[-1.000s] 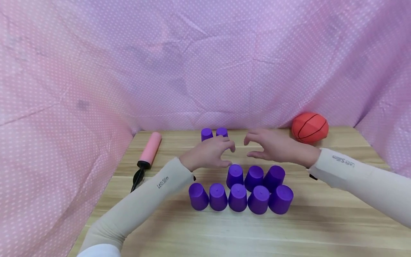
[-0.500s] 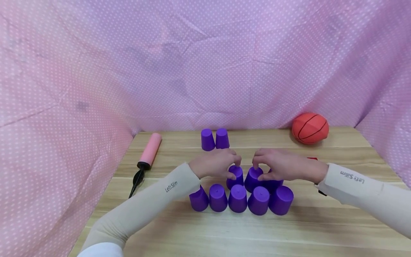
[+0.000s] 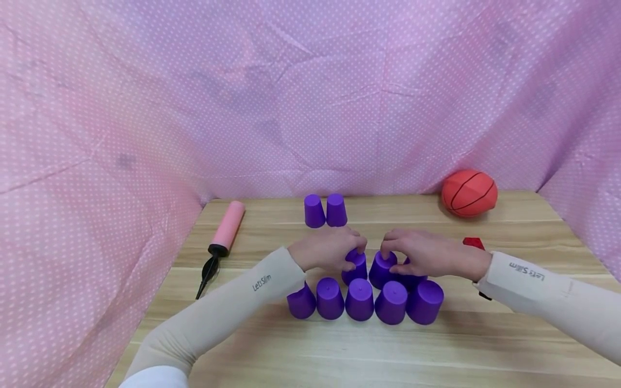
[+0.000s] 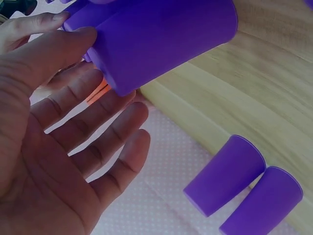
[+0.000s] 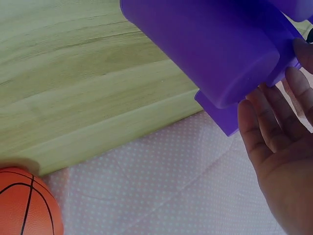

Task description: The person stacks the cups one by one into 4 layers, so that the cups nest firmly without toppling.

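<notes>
Purple cups stand upside down in two close rows: several in the front row (image 3: 359, 299), three behind. My left hand (image 3: 330, 250) pinches the left cup (image 3: 356, 268) of the rear row near its upturned base, thumb on the near side. In the left wrist view the thumb and index finger lie at that cup's (image 4: 161, 44) base, other fingers spread. My right hand (image 3: 427, 253) grips the top of the middle cup (image 3: 380, 272). The right cup (image 3: 411, 281) is partly hidden under this hand; in the right wrist view a large cup (image 5: 205, 49) covers part of the grip.
Two more upturned purple cups (image 3: 325, 211) stand farther back. A pink hand pump (image 3: 229, 225) lies at left. An orange basketball (image 3: 469, 193) sits back right, and a red object (image 3: 473, 242) lies by the right wrist. Dotted pink cloth (image 3: 310, 108) hangs behind the wooden table (image 3: 310, 350).
Both hands have come down and nearer from behind the rows onto the left and middle rear cups. In the last half second they barely shifted. The red object by the right wrist shows more.
</notes>
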Action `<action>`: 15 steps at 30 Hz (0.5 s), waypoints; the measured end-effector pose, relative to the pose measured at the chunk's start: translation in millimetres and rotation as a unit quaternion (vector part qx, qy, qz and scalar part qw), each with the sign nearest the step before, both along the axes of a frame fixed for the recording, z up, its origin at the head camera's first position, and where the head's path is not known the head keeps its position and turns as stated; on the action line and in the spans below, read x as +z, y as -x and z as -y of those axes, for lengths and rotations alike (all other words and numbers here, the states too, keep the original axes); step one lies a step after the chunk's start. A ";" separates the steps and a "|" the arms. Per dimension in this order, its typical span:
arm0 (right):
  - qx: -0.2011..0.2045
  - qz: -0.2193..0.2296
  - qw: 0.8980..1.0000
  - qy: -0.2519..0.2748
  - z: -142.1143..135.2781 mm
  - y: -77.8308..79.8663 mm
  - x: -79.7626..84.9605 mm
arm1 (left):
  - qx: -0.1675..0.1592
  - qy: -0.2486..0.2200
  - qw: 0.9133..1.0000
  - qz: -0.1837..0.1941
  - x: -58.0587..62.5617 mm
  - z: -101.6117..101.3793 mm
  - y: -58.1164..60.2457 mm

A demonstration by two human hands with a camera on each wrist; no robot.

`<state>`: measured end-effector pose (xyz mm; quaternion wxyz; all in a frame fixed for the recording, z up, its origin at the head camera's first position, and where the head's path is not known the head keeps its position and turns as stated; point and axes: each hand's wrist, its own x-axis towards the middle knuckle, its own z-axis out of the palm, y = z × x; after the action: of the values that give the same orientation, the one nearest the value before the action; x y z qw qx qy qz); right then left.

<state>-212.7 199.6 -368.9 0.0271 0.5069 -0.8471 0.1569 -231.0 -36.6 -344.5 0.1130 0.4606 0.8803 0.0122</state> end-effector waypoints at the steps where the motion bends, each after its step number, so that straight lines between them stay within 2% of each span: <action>1: 0.001 0.000 1.000 0.004 -0.3 0.6 0.1 | 0.000 -0.003 1.000 -0.004 0.1 0.7 1.2; 4: -0.005 -0.003 1.000 0.019 -2.5 4.0 2.1 | 0.005 -0.017 0.999 -0.028 1.3 3.9 6.9; 8: -0.030 -0.029 0.998 0.043 -9.3 12.9 8.0 | 0.023 -0.043 0.997 -0.063 4.5 8.6 19.6; 12: -0.082 -0.056 0.994 0.050 -18.7 22.1 18.0 | 0.036 -0.074 0.993 -0.079 5.4 8.7 37.4; 15: -0.133 -0.059 0.989 0.038 -23.5 29.4 24.5 | 0.032 -0.106 0.990 -0.085 3.7 5.4 53.0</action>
<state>-242.1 223.0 -344.4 0.1170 0.3967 -0.8974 0.1538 -284.0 -42.0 -340.8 -0.0119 0.4408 0.8948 0.0703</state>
